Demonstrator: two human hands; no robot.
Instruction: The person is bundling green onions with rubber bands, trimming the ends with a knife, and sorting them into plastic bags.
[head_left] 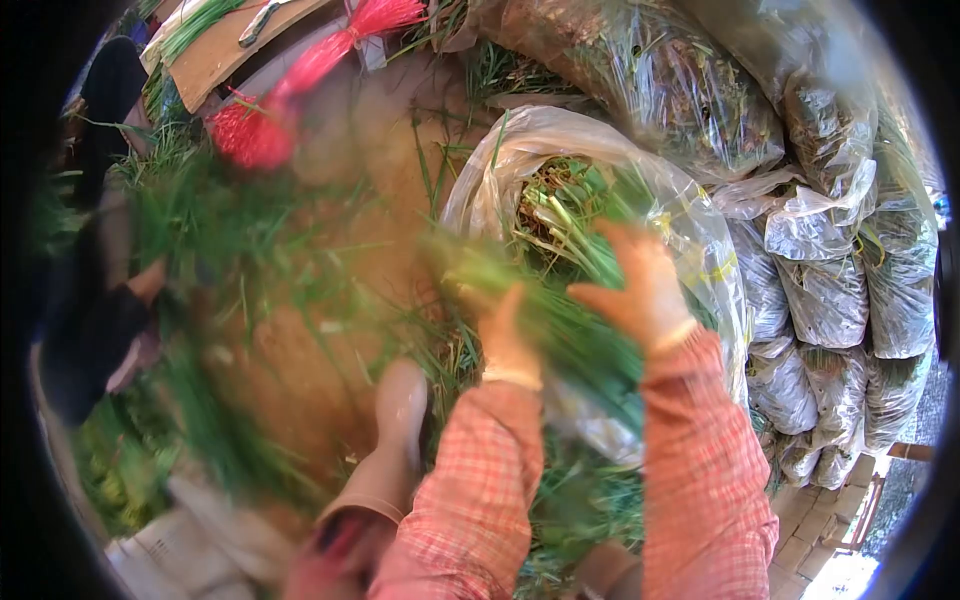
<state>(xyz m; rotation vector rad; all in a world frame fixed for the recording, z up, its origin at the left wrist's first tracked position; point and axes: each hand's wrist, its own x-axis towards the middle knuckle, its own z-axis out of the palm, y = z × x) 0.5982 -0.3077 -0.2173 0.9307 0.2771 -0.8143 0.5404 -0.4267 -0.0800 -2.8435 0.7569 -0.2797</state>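
Here is the right hand (648, 290), thumb and fingers spread wide, right up against a thick bunch of green stalks (590, 335). Across from it, the left hand (508, 335) is at the other side of that same bunch, thumb up, and it's badly smeared; whether its fingers close on the stalks, one cannot tell. So the bunch lies between the two hands, slanting down from above the left hand to below the right.

Just beyond the hands, there's the clear plastic bag (475, 195), mouth gaping, with rooted greens (550, 205) inside, ahead of and between both hands. Behind the hands come the checked sleeves (470, 480), and nearer the wearer, left of the left arm, a boot (395, 420) on the brown ground (300, 360).

Out to the right of the right hand, what a stack: filled bags (820, 290) piled in rows! Ahead of that hand, past the open one, a bulging big sack (660, 90). Far ahead and left of the left hand, bright pink strings (255, 130), and past them a knife (260, 25) on a board (215, 65). Well off to the left, another person's hand (147, 283) among scattered, blurred greens (200, 230).
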